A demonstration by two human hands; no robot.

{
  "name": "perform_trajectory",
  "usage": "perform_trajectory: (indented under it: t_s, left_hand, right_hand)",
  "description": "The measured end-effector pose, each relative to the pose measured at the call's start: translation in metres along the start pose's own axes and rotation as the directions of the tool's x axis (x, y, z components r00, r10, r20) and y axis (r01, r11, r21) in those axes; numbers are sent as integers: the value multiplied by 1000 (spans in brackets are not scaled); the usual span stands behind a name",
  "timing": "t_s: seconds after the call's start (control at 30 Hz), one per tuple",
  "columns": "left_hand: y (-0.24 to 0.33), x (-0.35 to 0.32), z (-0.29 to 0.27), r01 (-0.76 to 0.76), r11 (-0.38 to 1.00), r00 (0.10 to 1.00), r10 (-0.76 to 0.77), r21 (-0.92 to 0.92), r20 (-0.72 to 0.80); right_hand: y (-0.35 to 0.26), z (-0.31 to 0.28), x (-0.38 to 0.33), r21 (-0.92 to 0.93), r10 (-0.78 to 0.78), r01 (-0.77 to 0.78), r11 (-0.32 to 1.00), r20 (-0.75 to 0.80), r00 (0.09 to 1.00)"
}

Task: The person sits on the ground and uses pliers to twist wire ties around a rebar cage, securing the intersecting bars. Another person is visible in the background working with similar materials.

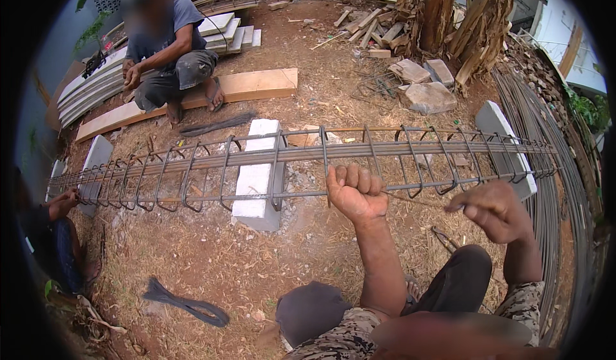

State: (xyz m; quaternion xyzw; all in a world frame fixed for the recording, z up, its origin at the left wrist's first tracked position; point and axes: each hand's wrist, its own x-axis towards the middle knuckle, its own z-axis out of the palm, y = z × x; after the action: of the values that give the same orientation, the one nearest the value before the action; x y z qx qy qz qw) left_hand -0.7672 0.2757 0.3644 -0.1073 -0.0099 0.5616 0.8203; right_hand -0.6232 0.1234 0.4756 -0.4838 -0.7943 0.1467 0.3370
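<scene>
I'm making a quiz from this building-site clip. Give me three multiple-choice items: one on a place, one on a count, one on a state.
1. Where does the rebar cage rest?
A. on white blocks
B. flat on the soil
C. on a bench

2. How many other people show besides the camera wearer?
A. none
B. two
C. five

3. How is the left hand?
A. spread flat
B. out of view
C. fisted on a cage bar

Answers: 1 A, a white block sits under the cage; 2 B, one sits on a plank, another at the left edge; 3 C, fingers curl around the bar.
</scene>
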Motion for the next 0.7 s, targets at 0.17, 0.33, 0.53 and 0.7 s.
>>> perform_trajectory:
  t_s: [0.17,0.33,0.53,0.7]
  left_hand:
    - [24,3,-5,63,978,978,-20,-198,208]
    - [52,39,-34,217,955,968,-184,-202,171]
    - [-50,37,-16,-2,960,990,42,281,-136]
    - [-83,5,-14,49,898,972,57,437,-226]
  right_hand:
    - [26,34,-19,-459,556,-512,726,-45,830]
    - [21,55,-68,181,393,-475,861,353,849]
    - [48,62,-93,-323,509,-526,787,-142,849]
    - [75,74,-72,-405,390,-471,784,-269,881]
